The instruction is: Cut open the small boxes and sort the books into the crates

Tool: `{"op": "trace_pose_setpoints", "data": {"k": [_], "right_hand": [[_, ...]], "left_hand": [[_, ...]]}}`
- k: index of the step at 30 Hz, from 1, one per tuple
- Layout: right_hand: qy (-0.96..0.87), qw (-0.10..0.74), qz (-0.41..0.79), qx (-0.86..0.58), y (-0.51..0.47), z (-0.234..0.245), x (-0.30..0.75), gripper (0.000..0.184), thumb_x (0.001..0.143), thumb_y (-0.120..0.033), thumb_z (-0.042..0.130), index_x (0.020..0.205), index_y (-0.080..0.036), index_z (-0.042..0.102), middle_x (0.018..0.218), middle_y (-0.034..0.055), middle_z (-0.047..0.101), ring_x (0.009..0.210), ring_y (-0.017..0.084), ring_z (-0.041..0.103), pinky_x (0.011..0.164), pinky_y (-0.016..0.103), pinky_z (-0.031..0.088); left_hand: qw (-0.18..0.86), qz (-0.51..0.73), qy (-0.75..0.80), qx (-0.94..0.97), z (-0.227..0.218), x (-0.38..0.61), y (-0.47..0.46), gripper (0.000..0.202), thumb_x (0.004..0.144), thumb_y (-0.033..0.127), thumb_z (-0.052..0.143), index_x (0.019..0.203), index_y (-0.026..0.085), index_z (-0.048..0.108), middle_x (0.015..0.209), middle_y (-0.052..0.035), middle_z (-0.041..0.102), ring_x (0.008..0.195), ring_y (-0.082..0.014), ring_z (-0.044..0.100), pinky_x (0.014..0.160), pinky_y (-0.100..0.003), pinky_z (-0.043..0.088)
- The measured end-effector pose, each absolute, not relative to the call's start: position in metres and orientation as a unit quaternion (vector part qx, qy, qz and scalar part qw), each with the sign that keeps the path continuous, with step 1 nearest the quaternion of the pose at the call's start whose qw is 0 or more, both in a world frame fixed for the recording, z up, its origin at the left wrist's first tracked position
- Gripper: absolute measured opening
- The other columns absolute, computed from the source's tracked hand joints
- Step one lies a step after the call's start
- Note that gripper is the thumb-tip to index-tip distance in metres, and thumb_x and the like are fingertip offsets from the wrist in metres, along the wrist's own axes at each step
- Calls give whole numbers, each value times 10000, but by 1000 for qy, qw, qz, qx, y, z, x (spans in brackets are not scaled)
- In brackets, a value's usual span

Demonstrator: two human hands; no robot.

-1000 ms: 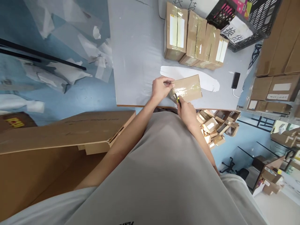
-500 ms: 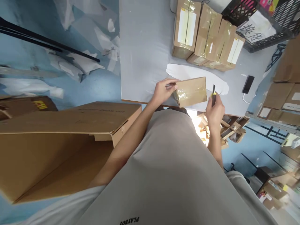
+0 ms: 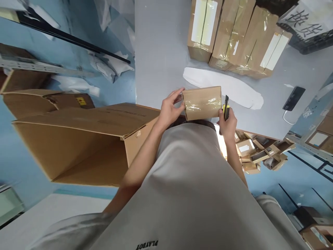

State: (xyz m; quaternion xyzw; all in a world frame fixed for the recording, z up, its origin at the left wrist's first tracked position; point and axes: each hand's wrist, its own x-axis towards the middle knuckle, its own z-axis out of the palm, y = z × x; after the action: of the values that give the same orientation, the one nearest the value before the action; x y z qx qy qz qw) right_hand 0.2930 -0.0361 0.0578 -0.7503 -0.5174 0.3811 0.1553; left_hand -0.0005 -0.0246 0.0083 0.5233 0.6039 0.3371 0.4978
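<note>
A small brown cardboard box with shiny clear tape across its face is at the table's front edge, close to my body. My left hand grips its left end, thumb on the near face and fingers at the upper corner. In my right hand is a yellow and black utility knife, its tip pointing away from me. That hand is at the box's right end, and its thumb seems to touch the lower right corner. Behind the box lies a long white sheet with rounded ends.
Several taped cardboard boxes stand in a row at the back of the grey table. A phone on a cable lies at right, below a black crate. A large open carton is at my left. Opened boxes lie below right.
My right hand has brought the knife left to the box's right end. The box has turned slightly, its taped face now more toward me, still in my left hand. The camera view has shifted.
</note>
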Motion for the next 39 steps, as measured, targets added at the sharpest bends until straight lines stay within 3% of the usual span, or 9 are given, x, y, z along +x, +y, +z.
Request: {"op": "trace_pose_setpoints", "data": {"k": [3,9,13,19,23,26,35,39], "right_hand": [[-509,187,379,-750,-41,49,289,327,1140,-600,531,1104,-288,622,810,-23,681,685,223,719,727,339,569],[-487,266,363,-749,-60,39,275,417,1148,-672,483,1197,-277,607,870,-23,694,577,169,697,669,314,581],[-449,282,370,-763,-79,36,268,518,1135,-730,457,1296,-259,599,889,-1,709,647,185,750,682,312,628],[-385,351,408,-750,-103,25,269,594,1078,-751,545,1352,-229,623,1176,91,773,894,224,828,797,378,739],[-363,370,392,-760,-113,23,268,565,1047,-722,608,1260,-202,662,1078,81,787,877,249,847,810,404,750],[-354,380,391,-760,-121,24,259,543,1039,-691,625,1249,-192,662,996,79,802,820,269,853,834,438,751],[-395,365,376,-754,-120,22,233,567,1037,-761,551,1205,-224,615,937,70,805,813,272,855,792,414,726],[-403,369,381,-746,-107,22,236,579,1018,-799,567,1154,-237,600,859,34,774,766,251,841,773,392,713]], "left_hand": [[495,337,601,530,6,0,-23,687,1048,589,758,1641,259,648,1655,-138,662,1481,-342,693,1280,-535,575],[528,345,562,535,-1,-11,-18,705,1010,559,765,1634,251,655,1691,-147,646,1472,-357,701,1204,-532,634],[554,343,526,546,-9,-18,-16,683,971,488,782,1617,297,670,1694,-121,648,1443,-338,715,1144,-493,676],[514,332,509,605,-7,-8,-34,869,901,375,815,1724,328,539,1755,-108,575,1493,-329,668,1184,-469,644],[427,320,518,668,2,-7,-44,832,890,310,774,1697,261,580,1723,-127,612,1572,-378,586,1339,-561,502],[390,314,513,697,5,-16,-48,785,888,277,711,1666,223,620,1672,-132,664,1525,-402,608,1344,-621,474],[387,310,533,686,-9,-38,-50,836,844,211,616,1680,218,601,1641,-121,688,1496,-393,616,1322,-620,483],[380,317,538,682,-1,-42,-55,816,857,198,650,1667,259,581,1718,-113,610,1592,-373,551,1366,-596,437]]}}
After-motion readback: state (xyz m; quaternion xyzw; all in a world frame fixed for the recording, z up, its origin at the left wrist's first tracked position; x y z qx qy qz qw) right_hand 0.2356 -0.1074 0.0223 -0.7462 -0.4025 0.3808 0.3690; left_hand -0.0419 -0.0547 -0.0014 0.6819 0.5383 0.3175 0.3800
